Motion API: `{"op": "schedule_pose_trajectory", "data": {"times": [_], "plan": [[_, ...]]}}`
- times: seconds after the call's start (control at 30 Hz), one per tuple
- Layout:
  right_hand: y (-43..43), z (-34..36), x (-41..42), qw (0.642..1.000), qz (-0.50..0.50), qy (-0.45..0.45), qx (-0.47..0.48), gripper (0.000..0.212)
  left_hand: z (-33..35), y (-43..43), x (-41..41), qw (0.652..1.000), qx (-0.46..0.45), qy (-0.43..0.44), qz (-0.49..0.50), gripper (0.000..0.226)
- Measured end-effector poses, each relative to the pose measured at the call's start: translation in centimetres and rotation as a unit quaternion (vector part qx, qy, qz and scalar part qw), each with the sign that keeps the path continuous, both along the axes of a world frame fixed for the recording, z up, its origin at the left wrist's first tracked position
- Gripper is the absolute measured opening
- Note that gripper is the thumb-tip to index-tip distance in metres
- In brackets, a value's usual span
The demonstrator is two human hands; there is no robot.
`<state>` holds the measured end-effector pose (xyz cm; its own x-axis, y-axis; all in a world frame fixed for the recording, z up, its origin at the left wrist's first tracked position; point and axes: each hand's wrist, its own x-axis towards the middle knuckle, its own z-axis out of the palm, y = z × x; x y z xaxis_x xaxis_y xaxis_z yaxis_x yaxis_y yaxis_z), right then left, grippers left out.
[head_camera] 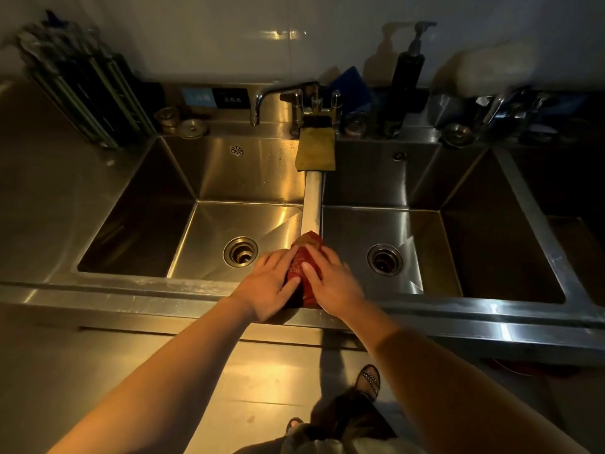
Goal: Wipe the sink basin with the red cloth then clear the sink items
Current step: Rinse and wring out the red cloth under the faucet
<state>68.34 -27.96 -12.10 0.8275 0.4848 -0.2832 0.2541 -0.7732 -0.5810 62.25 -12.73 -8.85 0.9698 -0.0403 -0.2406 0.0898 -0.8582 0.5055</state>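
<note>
The red cloth [299, 261] lies bunched on the near end of the steel divider [311, 204] between the two basins. Its long axis runs away from the person, and the left hand [268, 285] and right hand [332, 281] flank it equally closely. Neither grip pinches: the fingers lie nearly straight, pressing the soft, crumpled fabric, and I judge the smooth left basin [209, 231] only a sideways drop away.
</note>
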Motion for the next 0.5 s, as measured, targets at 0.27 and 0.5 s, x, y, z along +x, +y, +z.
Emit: {"op": "schedule_pose_trajectory", "data": {"times": [0.27, 0.5], "plan": [[-1.0, -0.2, -0.9, 0.997, -0.026, -0.071, -0.007, 0.044, -0.5, -1.3, 0.5, 0.996, 0.079, 0.028, -0.03, 0.068], [-3.7, 0.1, -1.4, 0.996, -0.018, -0.082, -0.022, 0.041, 0.2, -3.9, 0.3, 0.994, 0.101, 0.007, -0.048, 0.068]]}}
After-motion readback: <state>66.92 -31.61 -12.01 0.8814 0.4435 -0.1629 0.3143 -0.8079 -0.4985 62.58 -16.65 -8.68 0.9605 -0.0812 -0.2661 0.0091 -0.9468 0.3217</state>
